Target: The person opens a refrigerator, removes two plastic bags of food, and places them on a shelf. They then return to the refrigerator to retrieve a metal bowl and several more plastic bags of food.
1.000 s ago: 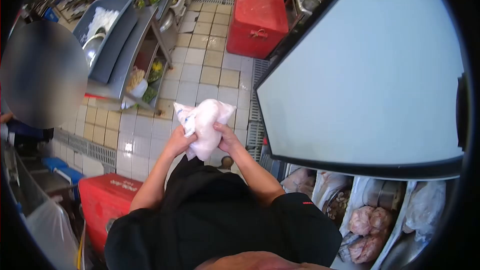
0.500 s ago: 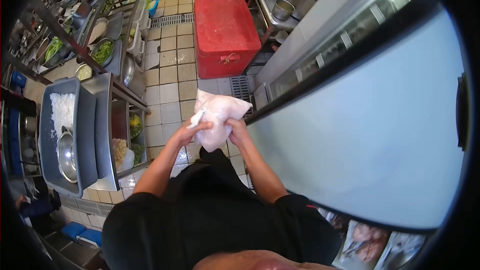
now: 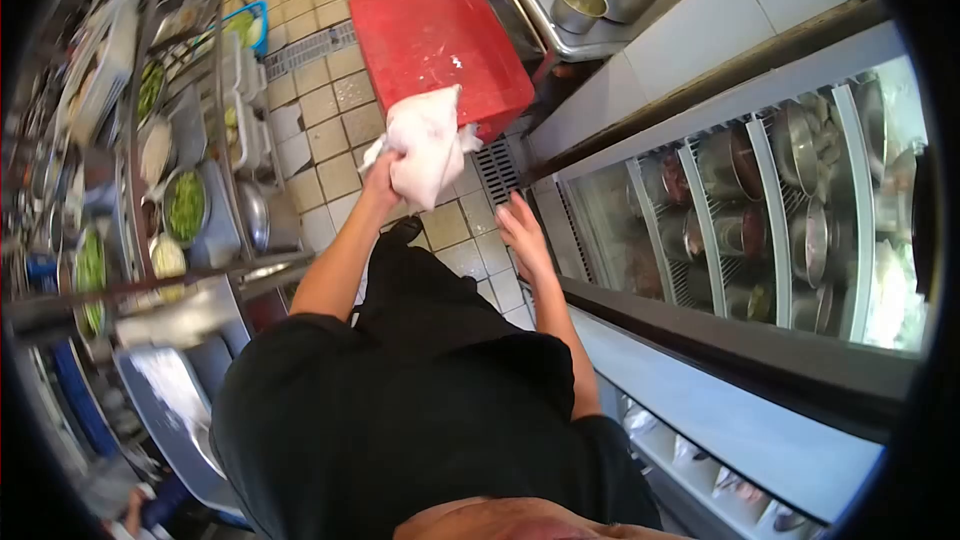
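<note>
A plump plastic bag (image 3: 428, 145) of pale pinkish-white contents hangs out in front of me, gripped at its left side by my left hand (image 3: 385, 180). In this view the bag's upper end overlaps the front of a red cooler box (image 3: 435, 35) on the floor. My right hand (image 3: 520, 230) is off the bag, fingers apart and holding nothing, close to the frame of a glass-door fridge (image 3: 740, 220). Metal pots and bowls show on the racks behind its glass.
On the left, shelving holds bowls of chopped greens (image 3: 187, 205) and a grey-blue tub (image 3: 165, 390) of white stuff. A steel counter (image 3: 530, 0) with pots (image 3: 578, 6) runs along the back right. Tiled floor (image 3: 330, 130) lies between, with drain grates (image 3: 497, 172).
My right hand has let go of the bag and moved right. My left hand has carried the bag forward to the cooler. The view has turned, and more of the fridge shelves shows.
</note>
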Demonstrator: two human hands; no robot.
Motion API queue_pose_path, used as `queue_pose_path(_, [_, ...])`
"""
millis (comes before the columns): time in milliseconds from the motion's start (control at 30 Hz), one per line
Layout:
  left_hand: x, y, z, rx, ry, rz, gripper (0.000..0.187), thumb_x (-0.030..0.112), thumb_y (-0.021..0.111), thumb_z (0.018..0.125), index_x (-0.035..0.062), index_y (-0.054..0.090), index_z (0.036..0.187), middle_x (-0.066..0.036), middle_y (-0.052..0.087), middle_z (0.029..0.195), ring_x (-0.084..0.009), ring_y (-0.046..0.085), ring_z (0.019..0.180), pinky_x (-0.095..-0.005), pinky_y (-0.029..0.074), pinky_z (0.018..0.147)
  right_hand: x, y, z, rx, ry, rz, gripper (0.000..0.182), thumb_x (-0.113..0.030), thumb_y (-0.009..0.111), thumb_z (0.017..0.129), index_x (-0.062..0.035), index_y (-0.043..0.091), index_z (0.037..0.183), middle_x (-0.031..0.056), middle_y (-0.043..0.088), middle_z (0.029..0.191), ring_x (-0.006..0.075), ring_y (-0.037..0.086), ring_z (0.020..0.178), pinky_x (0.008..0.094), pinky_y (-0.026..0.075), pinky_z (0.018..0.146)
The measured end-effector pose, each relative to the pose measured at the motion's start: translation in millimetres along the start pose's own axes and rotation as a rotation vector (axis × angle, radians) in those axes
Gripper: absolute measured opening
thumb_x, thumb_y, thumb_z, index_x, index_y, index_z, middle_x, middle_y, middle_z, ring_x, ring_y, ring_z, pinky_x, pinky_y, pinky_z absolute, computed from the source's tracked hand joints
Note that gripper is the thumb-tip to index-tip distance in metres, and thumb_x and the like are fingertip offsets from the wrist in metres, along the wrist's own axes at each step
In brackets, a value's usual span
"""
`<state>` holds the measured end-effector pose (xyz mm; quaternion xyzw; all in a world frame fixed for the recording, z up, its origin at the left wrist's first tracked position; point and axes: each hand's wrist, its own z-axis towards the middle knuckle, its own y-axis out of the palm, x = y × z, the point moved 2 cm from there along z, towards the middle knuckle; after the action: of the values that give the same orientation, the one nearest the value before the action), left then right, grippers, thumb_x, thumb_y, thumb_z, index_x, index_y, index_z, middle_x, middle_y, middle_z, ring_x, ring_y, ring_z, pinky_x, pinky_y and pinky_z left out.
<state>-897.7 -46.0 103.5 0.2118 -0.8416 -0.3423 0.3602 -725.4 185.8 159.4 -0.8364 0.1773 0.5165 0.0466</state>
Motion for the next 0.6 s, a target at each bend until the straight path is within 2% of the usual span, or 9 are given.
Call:
queue_pose_path(167, [96.6, -0.5, 162.1, 0.171, 0.144, 0.303, 0.029, 0.011, 0.062, 0.079, 0.0057, 0.054, 0.107, -0.007, 0.062, 0.089, -0.0224, 0.062, 0.076, -0.0396, 0.054, 0.068, 60.1, -56.1, -80.9, 0.272, 0.372, 0.073, 0.054, -0.03, 0.062, 0.086, -0.008, 0.043, 0.131, 0.008, 0.057, 0.114, 0.0198, 0.06, 0.095, 0.0351, 0.046, 0.082])
queue_pose_path(200, [112.1, 0.4, 182.8, 0.09, 0.123, 0.329, 0.029, 0.016, 0.063, 0.08, 0.0058, 0.054, 0.106, -0.006, 0.061, 0.086, -0.0223, 0.061, 0.074, -0.0378, 0.053, 0.065, 68.9, -63.3, -98.2, 0.337, 0.405, 0.13, 0.052, -0.03, 0.062, 0.087, -0.0079, 0.044, 0.13, 0.0079, 0.058, 0.114, 0.0198, 0.06, 0.095, 0.0354, 0.046, 0.082])
queue_pose_path(233, [127.0, -66.3, 275.7, 0.071, 0.188, 0.695, 0.027, 0.023, 0.063, 0.081, 0.0074, 0.054, 0.101, -0.005, 0.058, 0.082, -0.02, 0.058, 0.069, -0.035, 0.05, 0.059, 82.6, -67.7, -124.4, 0.427, 0.431, 0.21, 0.05, -0.03, 0.061, 0.087, -0.0079, 0.046, 0.129, 0.0077, 0.058, 0.113, 0.0198, 0.06, 0.095, 0.0356, 0.047, 0.081])
queue_pose_path(267, [144.0, 0.2, 230.6, 0.068, 0.072, 0.605, 0.022, 0.03, 0.06, 0.085, 0.0091, 0.058, 0.094, -0.003, 0.055, 0.075, -0.0172, 0.055, 0.062, -0.0342, 0.045, 0.051, 109.8, -78.5, -145.1, 0.496, 0.408, 0.26, 0.048, -0.03, 0.06, 0.088, -0.0074, 0.046, 0.128, 0.0074, 0.059, 0.11, 0.0194, 0.06, 0.093, 0.0357, 0.048, 0.079])
queue_pose_path(300, [170.6, 24.4, 262.1, 0.007, 0.05, 0.636, 0.025, 0.03, 0.06, 0.084, 0.0079, 0.058, 0.095, -0.004, 0.055, 0.077, -0.0177, 0.054, 0.065, -0.0345, 0.045, 0.054, 124.0, -82.0, -169.8, 0.572, 0.351, 0.18, 0.048, -0.033, 0.059, 0.088, -0.0068, 0.047, 0.127, 0.0067, 0.061, 0.107, 0.0189, 0.061, 0.089, 0.0351, 0.049, 0.076])
queue_pose_path(367, [157.2, 66.3, 320.0, -0.139, -0.003, 0.794, 0.03, 0.031, 0.062, 0.083, 0.0054, 0.058, 0.098, -0.006, 0.055, 0.083, -0.0189, 0.054, 0.071, -0.0351, 0.045, 0.059, 156.4, -82.4, -223.2, 0.806, 0.445, -0.292, 0.048, -0.038, 0.059, 0.086, -0.0013, 0.055, 0.117, 0.0089, 0.065, 0.092, 0.0184, 0.061, 0.084, 0.0316, 0.049, 0.071])
queue_pose_path(433, [124.3, 109.0, 332.1, -0.224, -0.007, 0.961, 0.035, 0.032, 0.063, 0.082, 0.003, 0.058, 0.101, -0.008, 0.056, 0.089, -0.0201, 0.054, 0.076, -0.0357, 0.044, 0.065, 195.5, -70.7, -280.4, 0.926, 0.496, -0.627, 0.052, -0.038, 0.063, 0.078, 0.0008, 0.058, 0.112, 0.0191, 0.065, 0.099, 0.0278, 0.062, 0.091, 0.038, 0.048, 0.078])
queue_pose_path(467, [106.3, 111.5, 321.7, -0.246, -0.001, 1.063, 0.038, 0.032, 0.064, 0.081, 0.0018, 0.057, 0.103, -0.009, 0.056, 0.092, -0.0207, 0.054, 0.079, -0.036, 0.044, 0.067, 185.5, -48.6, -312.2, 1.021, 0.577, -0.55, 0.055, -0.04, 0.064, 0.076, 0.0006, 0.059, 0.113, 0.0218, 0.063, 0.104, 0.0326, 0.061, 0.096, 0.0419, 0.047, 0.081])
queue_pose_path(600, [32.5, 59.3, 251.4, -0.413, -0.185, 1.573, 0.049, 0.034, 0.067, 0.078, -0.0031, 0.057, 0.109, -0.013, 0.057, 0.103, -0.023, 0.054, 0.09, -0.0372, 0.044, 0.078, 278.6, 19.5, -409.4, 1.253, 0.637, -0.074, 0.052, -0.035, 0.066, 0.075, -0.0009, 0.059, 0.114, 0.0183, 0.065, 0.101, 0.0262, 0.064, 0.086, 0.0366, 0.05, 0.073])
